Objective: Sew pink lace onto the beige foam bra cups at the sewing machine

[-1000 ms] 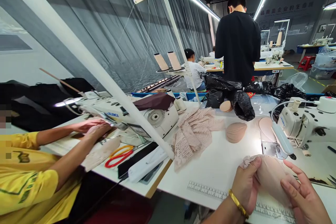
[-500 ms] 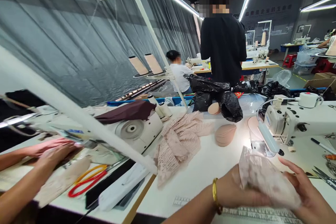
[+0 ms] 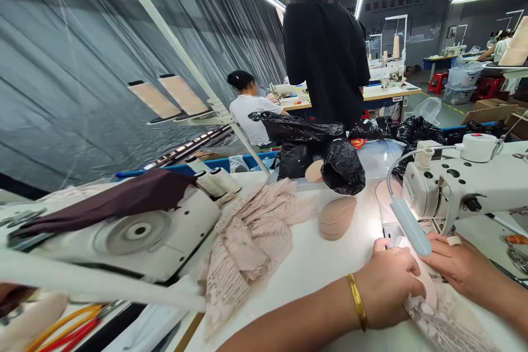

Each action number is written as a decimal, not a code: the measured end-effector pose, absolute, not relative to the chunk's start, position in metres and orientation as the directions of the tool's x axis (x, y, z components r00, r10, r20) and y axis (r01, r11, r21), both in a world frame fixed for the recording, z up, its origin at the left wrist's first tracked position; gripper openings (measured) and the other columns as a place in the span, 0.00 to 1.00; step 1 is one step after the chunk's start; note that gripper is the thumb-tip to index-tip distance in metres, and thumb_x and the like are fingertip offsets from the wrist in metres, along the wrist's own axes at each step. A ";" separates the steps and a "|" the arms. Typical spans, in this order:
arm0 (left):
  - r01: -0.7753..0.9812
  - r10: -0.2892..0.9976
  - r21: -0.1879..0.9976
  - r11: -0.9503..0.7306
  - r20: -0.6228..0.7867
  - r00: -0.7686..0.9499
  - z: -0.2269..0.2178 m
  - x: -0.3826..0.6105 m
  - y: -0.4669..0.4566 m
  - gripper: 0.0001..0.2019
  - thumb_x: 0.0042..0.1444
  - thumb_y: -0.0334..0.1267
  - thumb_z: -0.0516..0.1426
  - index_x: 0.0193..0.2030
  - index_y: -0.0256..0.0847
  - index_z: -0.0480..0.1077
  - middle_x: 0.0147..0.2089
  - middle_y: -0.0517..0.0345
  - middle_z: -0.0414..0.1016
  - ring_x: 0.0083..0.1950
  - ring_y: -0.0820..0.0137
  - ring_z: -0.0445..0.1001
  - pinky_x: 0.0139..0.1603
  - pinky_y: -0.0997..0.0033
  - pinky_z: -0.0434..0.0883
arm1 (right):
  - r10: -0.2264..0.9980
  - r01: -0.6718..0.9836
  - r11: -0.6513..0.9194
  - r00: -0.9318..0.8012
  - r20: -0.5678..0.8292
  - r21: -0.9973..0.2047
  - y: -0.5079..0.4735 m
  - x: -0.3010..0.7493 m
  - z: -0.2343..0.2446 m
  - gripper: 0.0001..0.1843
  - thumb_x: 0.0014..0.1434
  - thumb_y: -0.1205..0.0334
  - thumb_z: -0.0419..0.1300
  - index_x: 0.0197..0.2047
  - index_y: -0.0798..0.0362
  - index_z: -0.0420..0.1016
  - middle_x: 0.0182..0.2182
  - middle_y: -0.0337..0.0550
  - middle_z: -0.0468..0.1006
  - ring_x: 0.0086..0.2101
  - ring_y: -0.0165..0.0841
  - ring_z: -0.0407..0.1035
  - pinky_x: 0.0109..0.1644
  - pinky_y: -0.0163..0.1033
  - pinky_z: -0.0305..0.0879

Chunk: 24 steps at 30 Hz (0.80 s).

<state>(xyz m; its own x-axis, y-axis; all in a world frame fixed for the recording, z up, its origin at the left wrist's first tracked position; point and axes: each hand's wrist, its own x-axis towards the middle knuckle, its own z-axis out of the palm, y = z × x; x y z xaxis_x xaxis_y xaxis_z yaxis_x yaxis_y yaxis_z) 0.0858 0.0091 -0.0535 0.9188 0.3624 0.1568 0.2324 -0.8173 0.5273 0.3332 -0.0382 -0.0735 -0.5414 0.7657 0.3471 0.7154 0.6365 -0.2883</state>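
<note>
My left hand (image 3: pixel 391 285), with a gold bangle on the wrist, lies closed over a pale pink lace piece with a cup (image 3: pixel 443 316) on the white table (image 3: pixel 330 269). My right hand (image 3: pixel 456 264) presses the same piece from the right, fingers curled on it, just under the white sewing machine (image 3: pixel 466 184) and its lamp arm (image 3: pixel 410 225). A stack of beige cups (image 3: pixel 337 217) sits beyond my hands. A heap of pink lace (image 3: pixel 247 236) lies to the left.
Another sewing machine (image 3: pixel 136 231) with dark cloth on it stands at the left, with scissors handles (image 3: pixel 61 330) below it. Black plastic bags (image 3: pixel 325 148) lie at the table's back. A person in black (image 3: pixel 325 55) stands behind; another person sits further off.
My hands have lowered the lace piece from the air onto the table under the sewing machine. The view has swung right and moved closer; the co-worker's arms at left are out of view.
</note>
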 end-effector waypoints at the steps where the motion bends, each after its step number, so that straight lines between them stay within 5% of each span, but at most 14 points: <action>1: 0.243 0.387 0.541 -0.805 0.168 0.907 -0.054 0.087 0.006 0.04 0.54 0.41 0.66 0.36 0.46 0.81 0.49 0.50 0.79 0.47 0.55 0.73 0.57 0.50 0.56 | 0.785 0.737 0.612 -0.523 0.333 -0.287 -0.039 0.333 -0.073 0.23 0.68 0.75 0.49 0.48 0.42 0.81 0.47 0.40 0.84 0.45 0.37 0.75 0.47 0.39 0.68; 12: 0.292 0.478 0.589 -0.753 0.185 0.859 -0.057 0.098 -0.004 0.06 0.53 0.38 0.66 0.38 0.47 0.82 0.54 0.48 0.77 0.51 0.51 0.73 0.62 0.45 0.53 | 0.842 0.794 0.525 -0.431 0.325 -0.306 -0.036 0.338 -0.078 0.21 0.70 0.67 0.51 0.51 0.38 0.82 0.47 0.36 0.85 0.39 0.38 0.76 0.47 0.42 0.72; 24: 0.255 0.450 0.636 -0.728 0.164 0.878 -0.047 0.092 0.006 0.03 0.54 0.39 0.64 0.33 0.44 0.79 0.50 0.49 0.79 0.50 0.53 0.75 0.55 0.53 0.55 | 0.853 0.812 0.499 -0.398 0.338 -0.302 -0.036 0.341 -0.087 0.24 0.69 0.69 0.49 0.54 0.36 0.82 0.44 0.37 0.85 0.39 0.40 0.77 0.44 0.42 0.73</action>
<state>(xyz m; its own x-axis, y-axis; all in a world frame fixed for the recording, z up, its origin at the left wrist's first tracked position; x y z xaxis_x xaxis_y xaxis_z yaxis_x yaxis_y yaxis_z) 0.0920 0.0062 -0.0466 0.8776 0.4505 0.1641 0.2548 -0.7281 0.6364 0.3414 -0.0362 -0.0868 -0.3985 0.8527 0.3378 0.8123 0.4991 -0.3018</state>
